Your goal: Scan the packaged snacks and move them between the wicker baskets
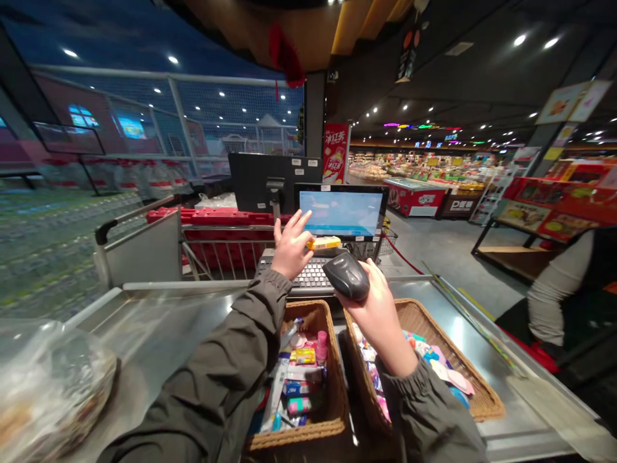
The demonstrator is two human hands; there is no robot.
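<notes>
My left hand [290, 247] is raised over the keyboard [308, 275], pinching a small yellow packet [324, 243] between thumb and fingers, the other fingers spread. My right hand [373, 302] grips a black handheld barcode scanner [348, 275], its head pointing toward the packet. Below my arms stand two wicker baskets: the left basket [332, 411] and the right basket [482, 399], both filled with several small colourful packets.
A lit touchscreen monitor [342, 211] stands behind the keyboard on the steel checkout counter [159, 321]. A plastic bag [48, 379] lies at the left. Red shopping baskets [216, 218] sit behind a rail. Another person's sleeve [554, 289] shows at right.
</notes>
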